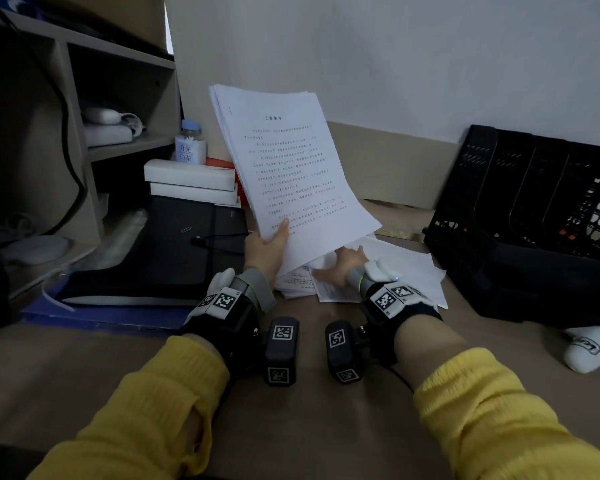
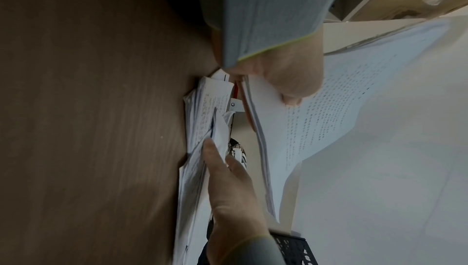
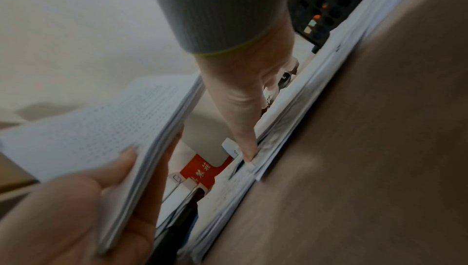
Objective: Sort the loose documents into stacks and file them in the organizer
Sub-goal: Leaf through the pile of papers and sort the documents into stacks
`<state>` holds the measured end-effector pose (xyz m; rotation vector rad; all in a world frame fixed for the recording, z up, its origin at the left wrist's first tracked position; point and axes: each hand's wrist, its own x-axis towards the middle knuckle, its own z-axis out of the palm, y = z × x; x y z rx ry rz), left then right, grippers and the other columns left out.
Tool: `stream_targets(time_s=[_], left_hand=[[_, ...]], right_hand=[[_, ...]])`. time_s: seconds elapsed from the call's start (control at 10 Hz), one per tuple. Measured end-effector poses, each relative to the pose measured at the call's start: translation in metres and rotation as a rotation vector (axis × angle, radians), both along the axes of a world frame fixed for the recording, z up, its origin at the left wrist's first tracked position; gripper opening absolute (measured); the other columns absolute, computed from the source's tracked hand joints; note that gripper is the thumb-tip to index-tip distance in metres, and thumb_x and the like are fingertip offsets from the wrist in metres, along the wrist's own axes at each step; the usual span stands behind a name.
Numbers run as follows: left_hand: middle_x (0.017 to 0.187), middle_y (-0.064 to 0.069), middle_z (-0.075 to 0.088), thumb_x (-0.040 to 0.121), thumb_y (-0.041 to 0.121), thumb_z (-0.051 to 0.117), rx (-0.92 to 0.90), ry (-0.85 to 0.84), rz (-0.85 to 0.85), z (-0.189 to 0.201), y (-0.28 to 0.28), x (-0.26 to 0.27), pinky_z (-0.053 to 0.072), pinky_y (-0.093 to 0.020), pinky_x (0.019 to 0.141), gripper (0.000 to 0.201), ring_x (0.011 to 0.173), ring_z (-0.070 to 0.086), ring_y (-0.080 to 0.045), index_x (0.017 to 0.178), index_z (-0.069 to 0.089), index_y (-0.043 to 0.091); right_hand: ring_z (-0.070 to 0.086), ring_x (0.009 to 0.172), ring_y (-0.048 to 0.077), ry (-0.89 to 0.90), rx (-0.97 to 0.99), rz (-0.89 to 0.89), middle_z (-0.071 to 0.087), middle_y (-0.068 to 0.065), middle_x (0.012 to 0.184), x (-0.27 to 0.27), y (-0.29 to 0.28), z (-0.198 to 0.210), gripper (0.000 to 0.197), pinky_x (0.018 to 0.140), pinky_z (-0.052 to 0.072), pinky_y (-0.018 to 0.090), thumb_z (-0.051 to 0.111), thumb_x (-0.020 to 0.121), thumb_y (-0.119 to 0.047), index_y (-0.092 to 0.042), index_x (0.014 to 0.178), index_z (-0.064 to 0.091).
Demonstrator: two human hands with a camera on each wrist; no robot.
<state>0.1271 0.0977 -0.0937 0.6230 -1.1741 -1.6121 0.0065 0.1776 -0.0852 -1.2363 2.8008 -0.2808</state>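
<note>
My left hand [image 1: 270, 244] holds a thick stack of printed sheets [image 1: 288, 168] tilted up off the table, thumb on the front page and fingers behind. The left wrist view shows the thumb [image 2: 291, 91] pressed on this stack [image 2: 329, 113]. My right hand [image 1: 342, 266] lies with straight fingers on the loose pile of documents [image 1: 402, 268] spread on the table, partly under the raised stack. In the right wrist view a straight finger [image 3: 247, 141] touches the edge of the pile [image 3: 291, 113]. The black slotted organizer [image 1: 534, 209] lies at the right.
A black flat device [image 1: 174, 244] and white boxes [image 1: 191, 178] with a small bottle [image 1: 190, 143] sit left of the papers, below a wooden shelf [image 1: 118, 98]. A white-socked foot [image 1: 589, 348] rests by the organizer. The wall [image 1: 395, 64] stands close behind.
</note>
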Motion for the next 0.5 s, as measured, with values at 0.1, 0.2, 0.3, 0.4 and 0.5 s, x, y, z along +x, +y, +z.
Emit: stream_targets(time_s=[0.1, 0.2, 0.3, 0.4, 0.5], left_hand=[[0.098, 0.0, 0.067, 0.091, 0.02, 0.066, 0.014, 0.009, -0.002, 0.0, -0.001, -0.001, 0.054, -0.024, 0.077, 0.025, 0.082, 0.066, -0.009, 0.112, 0.065, 0.007], [0.097, 0.0, 0.067, 0.09, 0.019, 0.066, 0.019, 0.02, -0.008, -0.001, -0.002, -0.002, 0.055, -0.017, 0.07, 0.024, 0.08, 0.065, -0.007, 0.111, 0.064, 0.007], [0.1, -0.002, 0.068, 0.09, 0.019, 0.066, 0.023, 0.021, -0.006, -0.002, -0.004, -0.003, 0.055, -0.018, 0.071, 0.027, 0.083, 0.066, -0.01, 0.114, 0.064, 0.005], [0.099, -0.002, 0.067, 0.091, 0.017, 0.065, 0.019, 0.024, -0.001, -0.001, -0.003, -0.002, 0.055, -0.012, 0.066, 0.026, 0.079, 0.064, -0.005, 0.113, 0.064, 0.004], [0.097, -0.001, 0.067, 0.091, 0.017, 0.065, 0.017, 0.014, -0.008, -0.001, -0.003, -0.001, 0.055, -0.014, 0.067, 0.022, 0.078, 0.065, -0.005, 0.11, 0.065, 0.006]], right_hand=[[0.014, 0.147, 0.023, -0.043, -0.049, 0.055, 0.033, 0.013, 0.152, -0.002, -0.01, -0.003, 0.1, 0.12, 0.003, 0.039, 0.059, 0.074, -0.072, -0.012, 0.147, 0.028], [0.001, 0.148, 0.024, -0.273, -0.167, 0.083, 0.032, 0.021, 0.15, -0.003, -0.011, -0.001, 0.179, 0.115, 0.011, 0.034, 0.046, -0.005, -0.096, 0.0, 0.145, 0.031], [0.045, 0.129, 0.034, -0.441, -0.119, 0.018, 0.047, 0.021, 0.14, -0.011, -0.011, -0.002, 0.148, 0.097, 0.041, 0.037, 0.085, 0.015, -0.068, 0.003, 0.138, 0.042], [0.045, 0.13, 0.034, -0.381, -0.12, -0.032, 0.046, 0.018, 0.142, -0.011, -0.019, -0.013, 0.104, 0.105, 0.037, 0.039, 0.079, 0.061, -0.06, -0.001, 0.139, 0.043], [0.031, 0.14, 0.033, -0.246, -0.216, 0.014, 0.033, 0.016, 0.151, -0.024, -0.034, -0.032, 0.097, 0.113, 0.024, 0.042, 0.074, 0.075, -0.051, -0.006, 0.147, 0.028]])
